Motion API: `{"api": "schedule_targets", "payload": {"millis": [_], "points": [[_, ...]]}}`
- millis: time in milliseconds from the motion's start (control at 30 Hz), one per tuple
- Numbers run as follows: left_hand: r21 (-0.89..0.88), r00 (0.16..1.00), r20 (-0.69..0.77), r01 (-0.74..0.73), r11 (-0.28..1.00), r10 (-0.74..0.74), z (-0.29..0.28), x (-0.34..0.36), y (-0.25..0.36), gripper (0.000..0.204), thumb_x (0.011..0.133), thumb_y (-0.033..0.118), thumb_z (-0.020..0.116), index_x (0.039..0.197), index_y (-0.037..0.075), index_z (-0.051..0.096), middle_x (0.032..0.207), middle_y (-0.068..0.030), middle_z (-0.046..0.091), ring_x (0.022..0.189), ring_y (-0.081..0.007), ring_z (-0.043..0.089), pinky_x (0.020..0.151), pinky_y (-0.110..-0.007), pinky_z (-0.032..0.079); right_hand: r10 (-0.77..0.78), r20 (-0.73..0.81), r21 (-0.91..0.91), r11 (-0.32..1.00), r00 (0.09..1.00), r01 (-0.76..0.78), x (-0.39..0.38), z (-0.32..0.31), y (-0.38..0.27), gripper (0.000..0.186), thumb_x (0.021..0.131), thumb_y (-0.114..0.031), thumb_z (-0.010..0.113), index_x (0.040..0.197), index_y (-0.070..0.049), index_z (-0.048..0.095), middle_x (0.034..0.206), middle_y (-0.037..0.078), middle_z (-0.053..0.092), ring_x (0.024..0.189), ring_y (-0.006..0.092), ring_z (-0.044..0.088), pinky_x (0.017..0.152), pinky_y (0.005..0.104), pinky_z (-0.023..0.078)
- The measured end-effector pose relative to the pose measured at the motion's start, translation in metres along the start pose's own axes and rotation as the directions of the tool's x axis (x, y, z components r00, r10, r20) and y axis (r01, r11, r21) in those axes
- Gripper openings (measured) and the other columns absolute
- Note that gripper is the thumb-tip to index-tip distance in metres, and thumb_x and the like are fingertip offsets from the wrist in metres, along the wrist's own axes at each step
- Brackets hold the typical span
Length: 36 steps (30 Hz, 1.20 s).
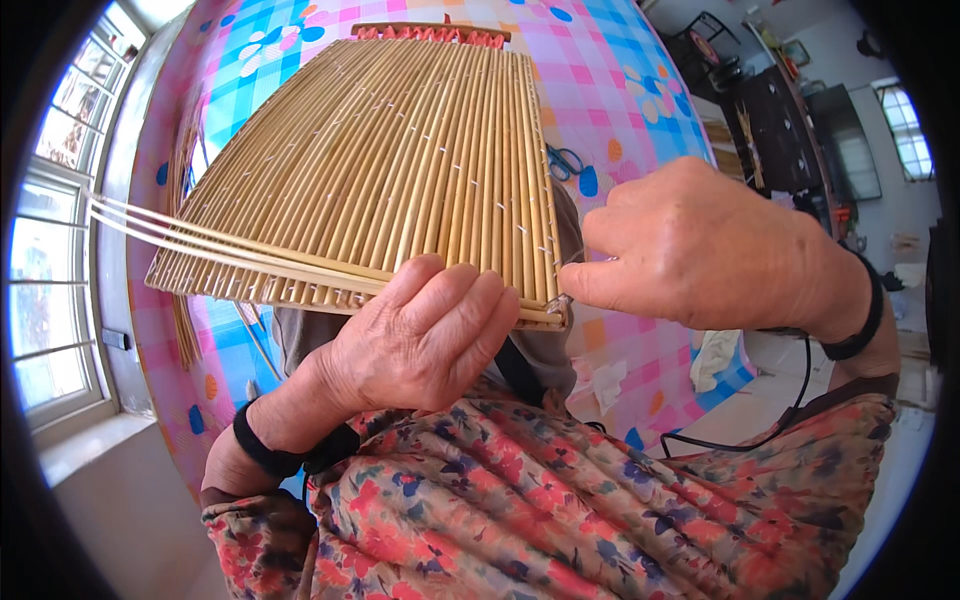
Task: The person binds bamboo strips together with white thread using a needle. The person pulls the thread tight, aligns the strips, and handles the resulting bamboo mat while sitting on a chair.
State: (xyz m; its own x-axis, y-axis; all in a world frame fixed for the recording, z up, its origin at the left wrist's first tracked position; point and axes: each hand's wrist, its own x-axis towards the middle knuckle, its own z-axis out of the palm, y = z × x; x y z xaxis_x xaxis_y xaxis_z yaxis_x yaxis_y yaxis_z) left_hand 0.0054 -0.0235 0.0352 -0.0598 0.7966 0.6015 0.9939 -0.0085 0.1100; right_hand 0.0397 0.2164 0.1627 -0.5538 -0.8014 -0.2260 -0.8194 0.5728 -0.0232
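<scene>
Stalk mat [400,150] at nine o'clock of right hand [700,245], rods [450,185] toward twelve. Left hand [430,335] grips near edge and loose stalks [300,262]; right, curled at the four-o'clock corner, hold unclear.

Scissors [566,158] right of the mat [400,150]

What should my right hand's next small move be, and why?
Probably secure the near right corner of the wide, flat panel of tan stalks with your bare right hand: it reaches that corner, your bare left hand steadies the near edge, and the long, thin, pale strips jut loose at the left.
</scene>
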Motion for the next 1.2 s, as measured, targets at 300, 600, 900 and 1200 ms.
{"api": "schedule_targets", "payload": {"millis": [300, 600, 900, 1200], "points": [[0.014, 0.998, -0.052, -0.036, 0.999, 0.036, 0.007, -0.005, -0.003, 0.037, 0.069, 0.008, 0.067, 0.103, -0.008, 0.065, 0.103, -0.0143, 0.061, 0.09, -0.026, 0.06, 0.077, -0.04, 0.051, -0.013, -0.001, -0.118, 0.993, 1.0, 0.013, 0.004, 0.003, -0.01, 0.009, 0.073, -0.012, 0.061, 0.079, -0.008, 0.056, 0.067, 0.004, 0.047, 0.06, 0.0207, 0.057, 0.049, 0.0321, 0.047], [0.046, 0.994, -0.052, -0.09, 0.995, 0.093, 0.015, -0.011, -0.003, 0.037, 0.07, 0.009, 0.067, 0.103, -0.007, 0.066, 0.103, -0.0133, 0.06, 0.091, -0.0252, 0.059, 0.077, -0.039, 0.051, -0.034, 0.004, -0.092, 0.995, 0.999, 0.034, 0.012, 0.009, -0.012, 0.009, 0.073, -0.013, 0.061, 0.077, -0.008, 0.054, 0.065, 0.003, 0.046, 0.059, 0.0192, 0.055, 0.048, 0.0316, 0.045], [0.034, 0.995, -0.061, -0.082, 0.996, 0.084, 0.018, -0.012, -0.003, 0.036, 0.069, 0.01, 0.068, 0.101, -0.007, 0.066, 0.104, -0.0131, 0.059, 0.093, -0.0254, 0.058, 0.078, -0.039, 0.051, -0.026, -0.024, -0.091, 0.996, 0.999, 0.023, 0.011, 0.015, -0.015, 0.01, 0.075, -0.013, 0.061, 0.081, -0.006, 0.058, 0.064, 0.003, 0.044, 0.057, 0.0183, 0.053, 0.046, 0.0312, 0.043], [0.033, 0.994, -0.059, -0.094, 0.995, 0.095, 0.021, -0.013, -0.002, 0.034, 0.071, 0.01, 0.069, 0.1, -0.007, 0.066, 0.103, -0.0129, 0.059, 0.093, -0.0253, 0.058, 0.078, -0.039, 0.051, -0.008, 0.006, -0.064, 0.998, 1.0, 0.008, 0.017, 0.011, -0.02, 0.01, 0.074, -0.013, 0.061, 0.068, -0.007, 0.056, 0.066, 0.007, 0.059, 0.062, 0.0225, 0.065, 0.049, 0.0344, 0.053]]}}
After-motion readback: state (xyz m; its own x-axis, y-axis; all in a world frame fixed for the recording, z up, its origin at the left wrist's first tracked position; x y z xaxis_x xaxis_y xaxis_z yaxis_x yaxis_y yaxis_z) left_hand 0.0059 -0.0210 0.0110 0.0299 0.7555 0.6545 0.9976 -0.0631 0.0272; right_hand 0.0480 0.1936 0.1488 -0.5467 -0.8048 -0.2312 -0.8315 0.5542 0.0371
